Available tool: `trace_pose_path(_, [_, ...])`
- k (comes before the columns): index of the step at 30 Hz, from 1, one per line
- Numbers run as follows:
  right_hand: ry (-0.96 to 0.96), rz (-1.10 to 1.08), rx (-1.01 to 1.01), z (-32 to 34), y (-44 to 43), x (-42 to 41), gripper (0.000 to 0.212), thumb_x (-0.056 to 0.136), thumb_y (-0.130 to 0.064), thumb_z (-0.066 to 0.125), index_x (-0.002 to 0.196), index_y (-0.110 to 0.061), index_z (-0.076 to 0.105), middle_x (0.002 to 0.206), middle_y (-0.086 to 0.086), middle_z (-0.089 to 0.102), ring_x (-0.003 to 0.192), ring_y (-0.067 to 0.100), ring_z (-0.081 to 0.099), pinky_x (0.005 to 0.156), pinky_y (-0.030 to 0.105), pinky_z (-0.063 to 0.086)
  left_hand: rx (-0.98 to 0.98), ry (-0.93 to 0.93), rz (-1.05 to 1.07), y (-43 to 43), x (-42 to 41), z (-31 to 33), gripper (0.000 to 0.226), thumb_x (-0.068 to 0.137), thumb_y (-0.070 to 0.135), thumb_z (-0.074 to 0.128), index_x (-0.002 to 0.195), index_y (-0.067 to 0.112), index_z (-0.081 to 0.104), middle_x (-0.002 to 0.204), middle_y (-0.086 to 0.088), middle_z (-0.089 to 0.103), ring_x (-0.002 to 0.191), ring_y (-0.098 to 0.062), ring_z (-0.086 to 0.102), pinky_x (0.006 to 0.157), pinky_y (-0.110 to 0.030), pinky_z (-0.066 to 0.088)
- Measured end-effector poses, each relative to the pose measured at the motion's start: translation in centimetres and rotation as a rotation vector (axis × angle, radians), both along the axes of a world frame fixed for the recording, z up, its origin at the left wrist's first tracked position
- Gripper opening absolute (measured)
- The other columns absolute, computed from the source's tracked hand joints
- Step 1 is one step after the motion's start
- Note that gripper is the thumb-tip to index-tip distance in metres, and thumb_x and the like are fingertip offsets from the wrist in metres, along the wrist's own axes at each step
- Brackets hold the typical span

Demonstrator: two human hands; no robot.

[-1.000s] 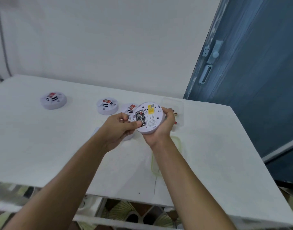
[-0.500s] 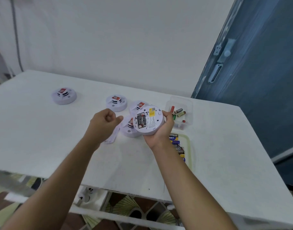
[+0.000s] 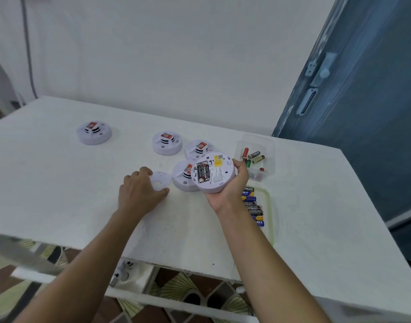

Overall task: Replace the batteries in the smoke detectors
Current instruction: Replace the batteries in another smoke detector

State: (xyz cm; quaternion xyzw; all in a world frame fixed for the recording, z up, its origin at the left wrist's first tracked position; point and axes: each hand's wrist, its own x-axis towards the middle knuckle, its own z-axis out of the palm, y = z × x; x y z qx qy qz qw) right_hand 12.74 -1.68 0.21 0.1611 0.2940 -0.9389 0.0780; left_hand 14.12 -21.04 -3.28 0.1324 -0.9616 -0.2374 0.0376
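My right hand holds a round white smoke detector above the table, its underside facing me, with two black batteries seated in its open compartment. My left hand reaches down to the table and grips a round white cover plate lying flat there. Another detector sits on the table just behind the held one, partly hidden by it. Three more detectors stand further back: detector, detector and detector.
A clear tub with several loose batteries stands right of the detectors. A green-rimmed tray of packaged batteries lies under my right wrist. The white table ends at a near edge; a blue door stands to the right.
My left hand left the held detector's battery compartment, dropped to the table and took hold of the cover plate. The right hand keeps the detector in about the same place.
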Motion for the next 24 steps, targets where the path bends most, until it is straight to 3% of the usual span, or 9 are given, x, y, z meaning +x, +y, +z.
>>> trace_pose_path(3, [0.009,0.002,-0.001,0.2,0.1,0.0,0.039,0.091,-0.041,0.042,0.097,-0.014,0.069,0.097,0.014,0.068,0.093,0.029,0.06,0.078,0.035,0.048,0.075,0.011,0.016,0.0,-0.2,0.2,0.064,0.073,0.039,0.076,0.124,0.013,0.046,0.116,-0.011,0.06,0.11,-0.032,0.049,0.083,-0.04,0.043])
trace_pose_path(7, [0.026,0.02,0.009,0.4,0.2,-0.1,0.039,0.091,-0.042,0.042,0.097,-0.015,0.07,0.097,0.013,0.069,0.094,0.029,0.06,0.077,0.035,0.048,0.144,0.016,0.07,-0.4,-0.5,0.7,0.072,0.069,0.04,0.079,0.127,0.014,0.044,0.119,-0.008,0.057,0.113,-0.031,0.048,0.081,-0.038,0.042])
trace_pose_path(11, [0.027,0.067,0.028,0.4,0.3,-0.2,0.041,0.09,-0.044,0.044,0.093,-0.015,0.073,0.095,0.013,0.071,0.095,0.03,0.06,0.08,0.036,0.048,0.484,0.15,0.03,0.7,-0.4,3.2,0.076,0.065,0.042,0.076,0.132,0.02,0.046,0.114,0.002,0.06,0.099,-0.021,0.061,0.083,-0.039,0.053])
trace_pose_path(13, [0.035,0.127,0.029,0.7,0.4,-0.1,0.041,0.088,-0.044,0.045,0.093,-0.015,0.073,0.097,0.013,0.069,0.094,0.029,0.06,0.081,0.036,0.046,0.591,0.233,-0.085,1.9,0.2,4.8,0.071,0.066,0.039,0.073,0.132,0.025,0.049,0.111,0.01,0.059,0.091,-0.01,0.06,0.079,-0.033,0.054])
trace_pose_path(15, [0.042,0.195,0.054,1.1,0.3,0.1,0.041,0.083,-0.044,0.048,0.095,-0.014,0.074,0.1,0.013,0.069,0.092,0.029,0.062,0.081,0.036,0.047,0.57,0.303,-0.234,3.1,0.9,6.1,0.072,0.064,0.042,0.07,0.132,0.027,0.052,0.113,0.014,0.059,0.09,-0.004,0.057,0.078,-0.02,0.049])
trace_pose_path(18, [0.049,0.253,0.085,1.3,0.3,0.2,0.053,0.08,-0.044,0.049,0.115,-0.012,0.073,0.12,0.018,0.069,0.11,0.036,0.063,0.096,0.042,0.048,0.508,0.326,-0.366,4.7,1.6,6.9,0.072,0.064,0.044,0.07,0.132,0.027,0.053,0.112,0.016,0.057,0.091,0.003,0.055,0.073,-0.005,0.042])
trace_pose_path(19, [0.048,0.263,0.097,1.5,0.4,0.2,0.052,0.083,-0.044,0.046,0.115,-0.013,0.073,0.12,0.018,0.069,0.11,0.036,0.064,0.093,0.042,0.05,0.468,0.329,-0.378,5.1,1.7,7.1,0.073,0.064,0.042,0.07,0.133,0.026,0.052,0.113,0.015,0.056,0.092,0.005,0.053,0.072,-0.003,0.04])
trace_pose_path(22, [0.065,0.305,0.081,2.0,0.8,0.4,0.047,0.09,-0.042,0.04,0.097,-0.014,0.077,0.099,0.012,0.074,0.086,0.027,0.072,0.071,0.033,0.055,0.382,0.339,-0.391,6.0,1.8,7.1,0.074,0.063,0.044,0.071,0.133,0.025,0.053,0.116,0.011,0.052,0.094,0.005,0.051,0.074,-0.005,0.037])
trace_pose_path(24, [0.064,0.313,0.097,2.1,1.0,0.4,0.045,0.09,-0.041,0.041,0.098,-0.012,0.074,0.094,0.01,0.073,0.082,0.025,0.071,0.07,0.031,0.054,0.384,0.33,-0.4,6.4,2.0,7.1,0.074,0.063,0.044,0.071,0.133,0.025,0.053,0.117,0.01,0.052,0.094,0.003,0.049,0.076,-0.006,0.037])
